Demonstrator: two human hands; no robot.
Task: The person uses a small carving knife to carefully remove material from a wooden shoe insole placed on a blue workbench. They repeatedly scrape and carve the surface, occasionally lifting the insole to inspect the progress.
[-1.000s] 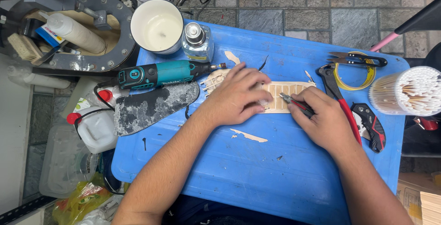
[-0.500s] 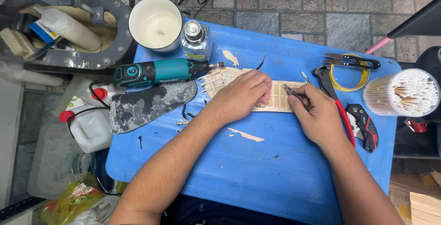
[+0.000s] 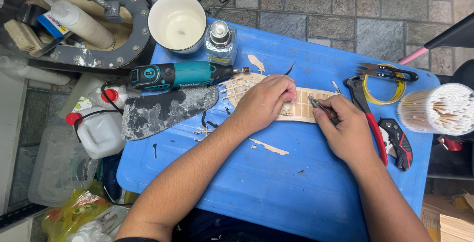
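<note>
- I am pressing my left hand down on the wooden lattice piece, fingers curled together over its middle, pinning it flat to the blue table.
- I am closing my right hand around a thin pointed tool, fingers pinched on it, with its tip touching the right part of the lattice piece.
- Compared with half a second ago, both my hands are keeping the same places on the lattice piece; the tool tip is sitting a little lower on the slats.
- The teal rotary tool is lying to the left of the lattice piece, its bit almost touching the piece's left end, as before.
- The grey paint-smeared scraper is lying just below the rotary tool, left of the lattice piece.
- The red-handled pliers are lying just right of the lattice piece, beside my right hand.
- A tub of white-tipped sticks is standing well right of the lattice piece.
- A pale wood sliver is lying just below the lattice piece.
</note>
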